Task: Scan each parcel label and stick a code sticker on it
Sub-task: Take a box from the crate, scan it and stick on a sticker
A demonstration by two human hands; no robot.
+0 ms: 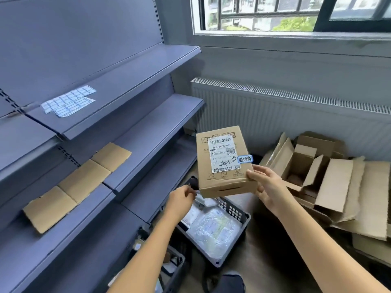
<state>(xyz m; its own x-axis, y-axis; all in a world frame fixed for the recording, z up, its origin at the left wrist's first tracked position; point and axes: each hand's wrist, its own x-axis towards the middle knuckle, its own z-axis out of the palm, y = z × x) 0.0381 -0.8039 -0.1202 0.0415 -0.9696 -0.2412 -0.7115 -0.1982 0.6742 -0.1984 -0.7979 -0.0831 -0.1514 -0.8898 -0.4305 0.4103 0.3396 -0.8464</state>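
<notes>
A brown cardboard parcel (224,163) is held up in mid-air, its white shipping label (223,154) facing me with handwritten digits on it. A small blue-edged code sticker (245,159) sits at the label's right edge. My right hand (268,187) grips the parcel's lower right corner, thumb on top. My left hand (179,200) is just below the parcel's lower left corner, fingers curled round a small grey object I cannot identify. Two sheets of blue stickers (67,101) lie on the upper shelf at the left.
Blue-grey metal shelving (131,115) fills the left; flat cardboard (78,185) lies on a lower shelf. A dark plastic basket (234,210) with plastic-wrapped parcels stands on the floor below my hands. Opened empty cartons (330,182) are piled at the right under a radiator (285,115).
</notes>
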